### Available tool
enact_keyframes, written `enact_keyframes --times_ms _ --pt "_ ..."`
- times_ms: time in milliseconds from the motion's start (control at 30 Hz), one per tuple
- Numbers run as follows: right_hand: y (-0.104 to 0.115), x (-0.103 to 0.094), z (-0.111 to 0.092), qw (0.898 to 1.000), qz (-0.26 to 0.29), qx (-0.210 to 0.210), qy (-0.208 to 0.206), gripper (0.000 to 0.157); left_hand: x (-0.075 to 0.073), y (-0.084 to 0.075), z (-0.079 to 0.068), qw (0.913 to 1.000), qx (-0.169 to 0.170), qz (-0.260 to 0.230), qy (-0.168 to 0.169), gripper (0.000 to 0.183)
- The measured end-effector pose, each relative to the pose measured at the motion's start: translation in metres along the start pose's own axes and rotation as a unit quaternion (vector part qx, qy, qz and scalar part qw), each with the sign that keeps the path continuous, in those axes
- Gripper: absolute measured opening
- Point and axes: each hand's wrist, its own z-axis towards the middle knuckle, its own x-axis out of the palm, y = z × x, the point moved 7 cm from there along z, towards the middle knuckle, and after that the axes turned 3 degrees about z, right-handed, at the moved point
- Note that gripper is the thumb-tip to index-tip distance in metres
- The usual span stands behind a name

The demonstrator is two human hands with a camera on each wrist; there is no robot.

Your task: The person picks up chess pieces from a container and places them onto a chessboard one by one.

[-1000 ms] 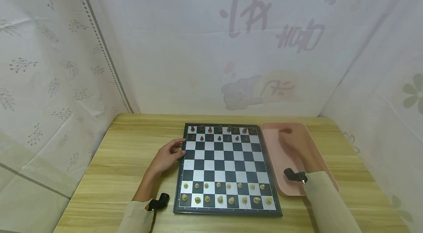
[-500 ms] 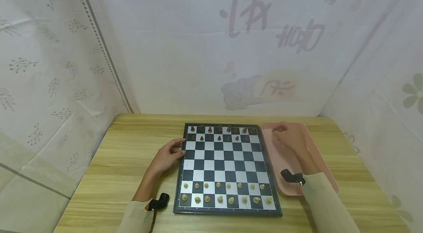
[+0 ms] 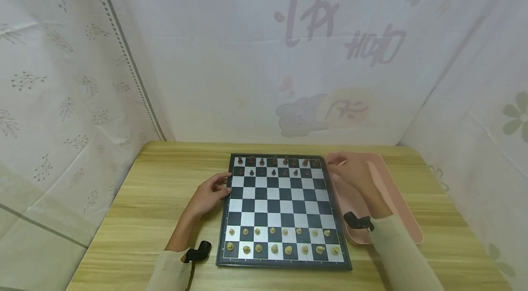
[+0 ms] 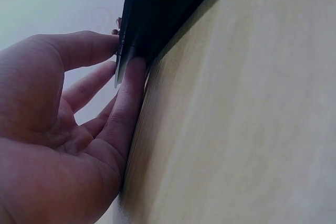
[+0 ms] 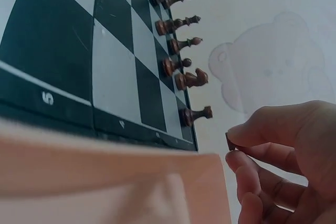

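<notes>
A chessboard [image 3: 273, 194] lies on the wooden table, its middle rows bare. My left hand [image 3: 209, 194] rests beside its left edge, loosely bent fingertips touching the frame [image 4: 125, 51]. Over the far left part of the pink tray [image 3: 402, 211], close to the board's far right corner, is my right hand [image 3: 354, 174]. In the right wrist view, its thumb and forefinger pinch a small dark chess piece [image 5: 230, 142], mostly hidden by the fingers. Dark pieces stand in two rows at the far side, including a rook [image 5: 197, 114] at the corner and a knight [image 5: 193, 79].
Light chess pieces [image 3: 288, 250] stand in two rows along the near side. The tray sits against the board's right edge, with a raised rim. A patterned white cloth [image 3: 231, 75] hangs behind and beside the table [image 3: 165, 176].
My right hand has moved left across the tray toward the board's far right corner. The left hand and the pieces on the board have stayed where they were.
</notes>
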Motion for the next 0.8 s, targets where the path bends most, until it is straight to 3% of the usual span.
enact_keyframes --times_ms 200,500,800 --pt "0.009 0.011 0.004 0.999 -0.016 -0.026 0.011 0.009 0.0 0.001 -0.001 1.0 -0.003 -0.001 0.001 0.049" --pt "0.015 0.027 0.01 0.995 -0.078 -0.038 0.039 0.009 0.0 0.0 0.0 1.0 -0.002 -0.001 0.001 0.049" --pt "0.02 0.036 0.011 0.992 -0.094 -0.049 0.065 0.006 0.0 0.0 0.0 1.0 -0.005 -0.002 0.003 0.049"
